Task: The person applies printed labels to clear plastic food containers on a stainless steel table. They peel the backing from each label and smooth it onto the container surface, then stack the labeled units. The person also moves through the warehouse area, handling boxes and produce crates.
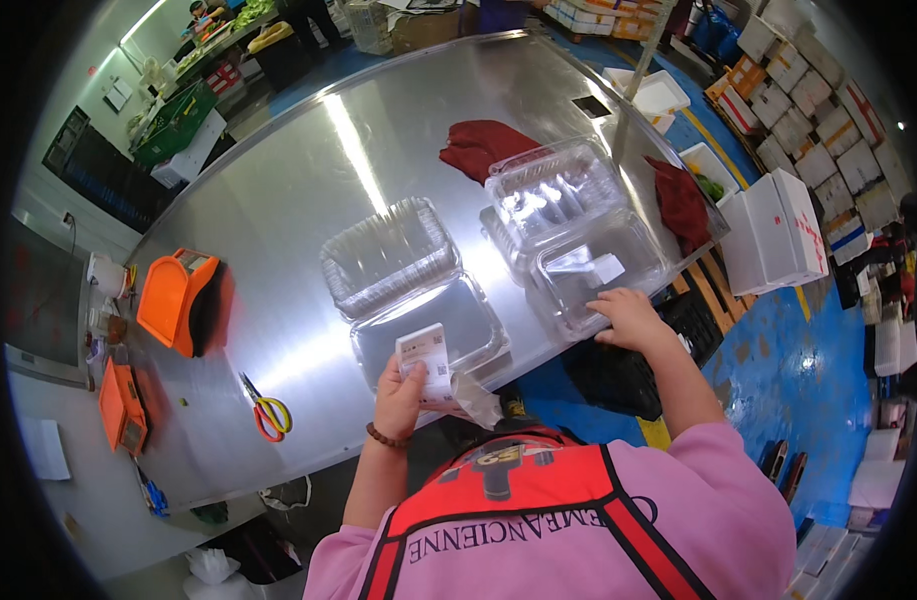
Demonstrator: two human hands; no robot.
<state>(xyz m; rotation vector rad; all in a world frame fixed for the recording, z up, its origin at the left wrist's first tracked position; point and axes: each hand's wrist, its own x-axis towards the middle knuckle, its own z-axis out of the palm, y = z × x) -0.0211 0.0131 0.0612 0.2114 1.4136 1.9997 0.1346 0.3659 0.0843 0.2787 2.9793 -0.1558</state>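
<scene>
My left hand (402, 397) is closed on a stack of printed labels (424, 356), from which a pale strip of backing paper (477, 401) hangs. Beneath it lies the lid of a stack of clear plastic clamshell containers (391, 259), opened flat on the steel table. My right hand (629, 319) holds nothing that I can see; its fingers are spread at the near edge of a second clamshell stack (559, 202). A small white label (608, 268) sits on that stack's near part. Whether my fingertips touch the plastic I cannot tell.
On the steel table (278, 225) are dark red cloths (484, 146), scissors with red and yellow handles (267, 412) and orange scales (174, 300). A black crate (616, 375) stands below the near edge. White foam boxes (773, 232) stand at the right. People stand beyond the far edge.
</scene>
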